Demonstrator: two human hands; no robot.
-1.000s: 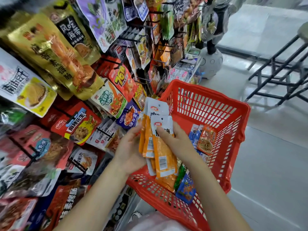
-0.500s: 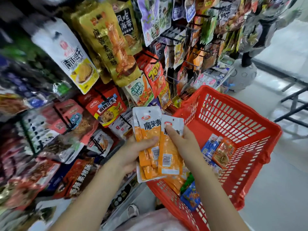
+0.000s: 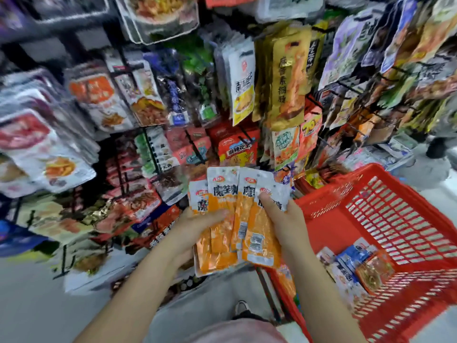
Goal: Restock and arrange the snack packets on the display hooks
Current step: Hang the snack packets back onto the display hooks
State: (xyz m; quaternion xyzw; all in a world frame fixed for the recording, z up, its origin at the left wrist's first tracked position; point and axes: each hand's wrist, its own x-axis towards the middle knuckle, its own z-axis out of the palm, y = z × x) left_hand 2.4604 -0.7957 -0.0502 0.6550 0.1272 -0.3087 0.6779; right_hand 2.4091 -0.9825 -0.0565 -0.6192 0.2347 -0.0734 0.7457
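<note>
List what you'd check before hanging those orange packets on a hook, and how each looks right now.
1. Orange packets held firmly: ok, left hand and right hand both have a grip.
2. Tops lined up: not ok, they are fanned out.
3. Hanging holes visible: cannot tell, too blurred.
4. Free hook found on the rack: cannot tell.
5. More stock in the red basket: ok, packets lie inside.
</note>
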